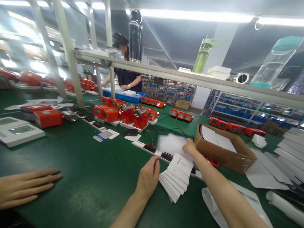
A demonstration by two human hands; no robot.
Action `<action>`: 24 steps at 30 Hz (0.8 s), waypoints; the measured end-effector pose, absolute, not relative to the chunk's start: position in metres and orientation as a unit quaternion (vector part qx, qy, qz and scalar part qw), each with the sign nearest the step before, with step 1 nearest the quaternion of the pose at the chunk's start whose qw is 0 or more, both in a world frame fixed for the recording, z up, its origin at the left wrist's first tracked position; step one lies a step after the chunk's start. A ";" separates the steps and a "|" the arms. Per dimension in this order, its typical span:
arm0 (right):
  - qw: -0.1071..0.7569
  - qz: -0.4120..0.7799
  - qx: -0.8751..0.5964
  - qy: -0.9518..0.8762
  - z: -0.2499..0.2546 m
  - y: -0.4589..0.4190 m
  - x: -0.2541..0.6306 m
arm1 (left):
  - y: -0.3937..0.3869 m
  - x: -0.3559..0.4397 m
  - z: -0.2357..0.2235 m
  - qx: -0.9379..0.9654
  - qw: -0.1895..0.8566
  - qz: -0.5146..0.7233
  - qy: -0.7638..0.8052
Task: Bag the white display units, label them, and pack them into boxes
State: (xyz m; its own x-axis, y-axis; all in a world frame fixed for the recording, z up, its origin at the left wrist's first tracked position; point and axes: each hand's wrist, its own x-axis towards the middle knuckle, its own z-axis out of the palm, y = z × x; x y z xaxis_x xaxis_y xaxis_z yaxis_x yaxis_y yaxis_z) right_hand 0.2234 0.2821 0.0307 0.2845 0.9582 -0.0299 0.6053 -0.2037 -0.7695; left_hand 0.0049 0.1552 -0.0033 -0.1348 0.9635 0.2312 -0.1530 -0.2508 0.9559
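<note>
1. Green bench [95, 177] fills the foreground, with a metal shelf [175, 75] above its far side. Clock readings below are taken from the white card stack [177, 178], which lies fanned on the bench.
2. Left hand [148, 174], at 9 o'clock, is just beside the cards with fingers bent; whether it grips anything cannot be told.
3. Right hand [189, 146], at 1 o'clock, has its fingertips at the right edge of the translucent sheets [169, 143]; whether it is closed on one cannot be told.
4. Sheets lie at 12 o'clock, near the cards.
5. Cardboard carton [225, 154], at 2 o'clock, contains white items [215, 136].
6. Orange housings [110, 114] stand grouped at 11 o'clock, some on white bases.
7. White bag [249, 197], at 4 o'clock, lies partly behind the right forearm.
8. Another person's hand [26, 188] rests flat, fingers extended, well apart at 9 o'clock.
9. Co-worker [129, 79] stands at 11 o'clock, beside a blue tray [123, 96].
</note>
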 end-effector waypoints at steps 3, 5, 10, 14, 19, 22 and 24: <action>0.288 0.178 -0.754 -0.563 0.031 0.296 0.239 | 0.156 0.007 -0.004 0.517 0.422 0.609 0.429; 0.252 0.132 -0.761 -0.583 0.033 0.299 0.250 | 0.156 0.009 -0.005 0.533 0.408 0.601 0.434; 0.120 0.095 -0.753 -0.640 0.027 0.292 0.264 | 0.155 0.010 -0.007 0.566 0.366 0.588 0.447; 0.031 0.089 -0.729 -0.678 0.023 0.280 0.262 | 0.156 0.008 -0.009 0.605 0.310 0.570 0.461; -0.008 0.051 -0.704 -0.708 0.045 0.259 0.261 | 0.158 0.006 -0.013 0.672 0.204 0.511 0.496; 0.004 0.019 -0.696 -0.718 0.068 0.240 0.266 | 0.159 0.006 -0.015 0.696 0.159 0.482 0.508; 0.027 -0.002 -0.688 -0.726 0.082 0.222 0.274 | 0.159 0.006 -0.016 0.708 0.139 0.465 0.512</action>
